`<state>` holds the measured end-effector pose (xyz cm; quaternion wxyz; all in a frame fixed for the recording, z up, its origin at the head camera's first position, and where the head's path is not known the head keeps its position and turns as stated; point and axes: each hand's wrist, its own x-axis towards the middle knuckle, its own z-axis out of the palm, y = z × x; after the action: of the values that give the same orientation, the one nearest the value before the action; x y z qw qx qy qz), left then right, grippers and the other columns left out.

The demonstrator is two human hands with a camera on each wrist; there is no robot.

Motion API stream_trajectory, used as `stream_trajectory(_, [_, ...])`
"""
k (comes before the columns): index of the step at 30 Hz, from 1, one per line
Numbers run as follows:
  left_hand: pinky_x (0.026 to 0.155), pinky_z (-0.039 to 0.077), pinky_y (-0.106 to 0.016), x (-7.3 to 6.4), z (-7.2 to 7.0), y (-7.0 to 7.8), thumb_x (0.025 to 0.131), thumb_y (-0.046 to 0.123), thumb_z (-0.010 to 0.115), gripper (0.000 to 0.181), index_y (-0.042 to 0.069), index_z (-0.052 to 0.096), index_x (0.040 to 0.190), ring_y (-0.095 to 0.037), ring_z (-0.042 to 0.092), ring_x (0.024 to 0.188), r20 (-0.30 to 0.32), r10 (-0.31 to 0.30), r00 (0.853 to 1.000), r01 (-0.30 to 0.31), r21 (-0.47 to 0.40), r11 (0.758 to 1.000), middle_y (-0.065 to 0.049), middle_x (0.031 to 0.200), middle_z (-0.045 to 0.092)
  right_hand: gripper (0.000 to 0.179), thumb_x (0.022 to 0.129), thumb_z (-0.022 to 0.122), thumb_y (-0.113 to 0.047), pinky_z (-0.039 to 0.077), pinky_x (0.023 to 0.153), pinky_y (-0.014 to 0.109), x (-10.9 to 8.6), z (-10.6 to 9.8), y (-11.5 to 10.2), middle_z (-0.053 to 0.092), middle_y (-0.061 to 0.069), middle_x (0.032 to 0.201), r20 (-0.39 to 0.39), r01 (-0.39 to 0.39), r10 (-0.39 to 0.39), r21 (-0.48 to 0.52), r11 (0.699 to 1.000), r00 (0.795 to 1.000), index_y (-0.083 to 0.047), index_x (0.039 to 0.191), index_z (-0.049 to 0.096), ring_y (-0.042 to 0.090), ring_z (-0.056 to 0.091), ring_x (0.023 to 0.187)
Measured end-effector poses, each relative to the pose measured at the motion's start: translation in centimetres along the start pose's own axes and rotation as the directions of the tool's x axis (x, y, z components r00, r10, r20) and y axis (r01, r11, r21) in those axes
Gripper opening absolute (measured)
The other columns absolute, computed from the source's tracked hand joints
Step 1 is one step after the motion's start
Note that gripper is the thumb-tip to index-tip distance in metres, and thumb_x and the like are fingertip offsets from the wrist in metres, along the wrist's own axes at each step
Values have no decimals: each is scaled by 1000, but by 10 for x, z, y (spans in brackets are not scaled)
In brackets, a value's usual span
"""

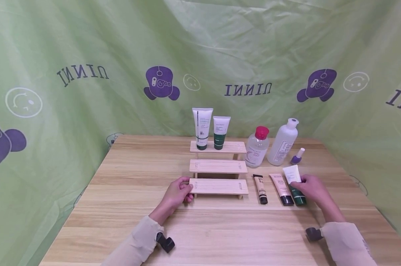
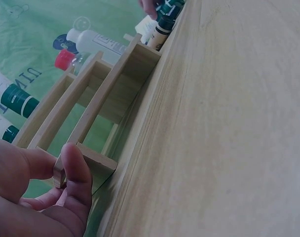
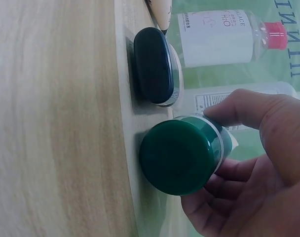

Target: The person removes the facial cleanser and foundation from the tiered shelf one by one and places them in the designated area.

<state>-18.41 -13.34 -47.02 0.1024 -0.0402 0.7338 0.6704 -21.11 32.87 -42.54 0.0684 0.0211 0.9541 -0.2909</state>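
My left hand (image 1: 176, 193) pinches the left end of the lowest step of a three-step wooden display stand (image 1: 219, 186). The left wrist view shows the thumb and fingers of this hand (image 2: 54, 197) at the board's end. Over on the right, my right hand (image 1: 312, 188) grips a white-and-green squeeze tube (image 1: 291, 173). Its round green cap (image 3: 177, 157) faces the right wrist camera, close over the table. Beside it lies a pink BB cream tube (image 1: 281, 185) with a black cap. A smaller beige tube (image 1: 260, 187) with a black cap lies nearer the stand.
On the stand's top step, a tall white tube (image 1: 202, 125) and a shorter white-and-green tube (image 1: 220, 131) stand on their caps. Right of the stand are a clear bottle (image 1: 255, 150) with a red cap, a white bottle (image 1: 283, 142) and a purple nail polish bottle (image 1: 296, 159). A green curtain (image 1: 120, 92) hangs behind.
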Motion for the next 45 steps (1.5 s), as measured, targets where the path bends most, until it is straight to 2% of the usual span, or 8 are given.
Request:
stream_trajectory(6, [53,55,-25,0,0,1,96,6,57,40,-4,49,134,-14,60,57,0,-2,1000,2,2,1000,-9,77,64,54,89,67,-31,48,65,36,0,1,0,63,26,91,-18,15,-16,-29,999,1000,18,109,56,32,58,82])
stream_trajectory(14, [52,54,-24,-1,0,1,96,6,57,39,-5,50,133,-13,60,56,-5,0,1000,0,-1,1000,-9,76,64,56,88,68,-35,48,64,36,6,4,9,64,24,89,-29,28,-29,-38,999,999,16,107,57,31,59,80])
stream_trajectory(21, [53,55,-25,0,0,0,96,5,57,39,-4,50,133,-14,60,56,-3,-5,1000,5,0,1000,-10,76,64,58,89,67,-34,49,68,39,1,4,4,63,28,94,-19,21,-22,-53,998,1000,18,111,56,34,59,84])
stream_trajectory(29, [53,54,-25,0,0,1,96,6,57,40,-3,50,134,-14,60,56,-5,-5,1000,5,0,1000,-10,77,64,56,89,67,-35,47,64,34,3,4,4,62,23,89,-9,12,-13,-55,998,1000,17,107,57,31,57,80])
stream_trajectory(37, [53,55,-25,1,0,1,96,7,58,41,-2,50,135,-15,61,57,-6,-12,1000,13,11,1000,-11,78,65,59,91,65,-36,47,65,35,4,2,6,62,26,91,6,-18,18,-40,999,1000,19,111,55,31,57,82])
stream_trajectory(45, [53,55,-27,-1,-1,2,97,9,58,42,-3,48,136,-14,61,57,-2,-3,1000,3,8,1000,-11,79,65,65,92,64,-37,50,73,46,4,1,8,59,35,103,13,-31,31,-42,999,999,21,119,50,39,58,89])
